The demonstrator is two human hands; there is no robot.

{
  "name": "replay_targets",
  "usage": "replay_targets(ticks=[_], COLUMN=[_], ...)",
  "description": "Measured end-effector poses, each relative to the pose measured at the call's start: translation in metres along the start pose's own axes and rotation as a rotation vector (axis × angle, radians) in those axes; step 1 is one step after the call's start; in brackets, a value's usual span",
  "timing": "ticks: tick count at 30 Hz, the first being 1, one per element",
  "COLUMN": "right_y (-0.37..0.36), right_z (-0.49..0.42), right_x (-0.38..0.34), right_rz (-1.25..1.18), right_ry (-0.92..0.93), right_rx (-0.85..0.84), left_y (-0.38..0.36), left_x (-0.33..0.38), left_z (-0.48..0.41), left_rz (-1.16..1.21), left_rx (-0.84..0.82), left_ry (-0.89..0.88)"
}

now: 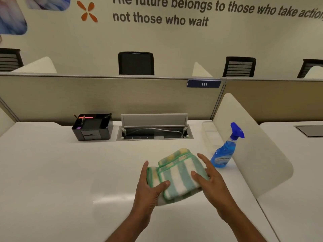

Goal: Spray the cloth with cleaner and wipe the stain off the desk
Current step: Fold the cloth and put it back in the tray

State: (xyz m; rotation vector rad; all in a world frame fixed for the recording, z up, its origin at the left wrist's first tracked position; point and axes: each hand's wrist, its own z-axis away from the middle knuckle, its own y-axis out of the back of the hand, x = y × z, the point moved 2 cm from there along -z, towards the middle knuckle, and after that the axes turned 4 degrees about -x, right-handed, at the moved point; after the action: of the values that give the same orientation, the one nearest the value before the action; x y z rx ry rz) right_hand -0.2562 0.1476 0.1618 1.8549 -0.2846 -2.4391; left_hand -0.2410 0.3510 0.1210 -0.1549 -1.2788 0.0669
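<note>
A folded green-and-white striped cloth (176, 173) is held just above the white desk (52, 172), near its front middle. My left hand (150, 187) grips the cloth's left side, thumb on top. My right hand (209, 179) holds its right side, thumb pressed on the top and fingers stretched along the edge. A blue spray bottle of cleaner (225, 149) stands upright to the right of the cloth, close to my right fingertips but apart from them. No stain shows on the desk.
A black desk organiser (92, 128) with pens sits at the back left. An open cable tray (154, 131) is set into the desk behind the cloth. A rounded white divider (253, 145) bounds the right side; a grey partition (104, 98) closes the back.
</note>
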Motion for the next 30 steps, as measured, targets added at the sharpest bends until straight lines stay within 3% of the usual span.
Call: replay_targets(ticks=[7, 11, 15, 22, 26, 30], right_y=[0.100, 0.150, 0.181, 0.191, 0.202, 0.226], right_z=[-0.053, -0.098, -0.140, -0.183, -0.200, -0.224], right_x=[-0.038, -0.072, -0.089, -0.063, -0.047, -0.039], right_rz=[0.348, 0.490, 0.392, 0.275, 0.224, 0.056], right_ry=[0.097, 0.221, 0.367, 0.596, 0.597, 0.514], right_rx=[-0.147, -0.099, 0.094, 0.332, 0.409, 0.383], left_y=[-0.087, -0.142, -0.187, -0.237, -0.261, -0.281], left_x=[0.039, 0.061, 0.075, 0.075, 0.064, 0.058], left_z=[-0.044, -0.073, -0.108, -0.173, -0.201, -0.226], left_rz=[-0.066, -0.125, -0.257, -0.227, -0.230, -0.232], left_rx=[0.052, -0.033, -0.065, 0.233, 0.198, 0.082], left_ry=[-0.274, -0.457, -0.616, -0.749, -0.718, -0.686])
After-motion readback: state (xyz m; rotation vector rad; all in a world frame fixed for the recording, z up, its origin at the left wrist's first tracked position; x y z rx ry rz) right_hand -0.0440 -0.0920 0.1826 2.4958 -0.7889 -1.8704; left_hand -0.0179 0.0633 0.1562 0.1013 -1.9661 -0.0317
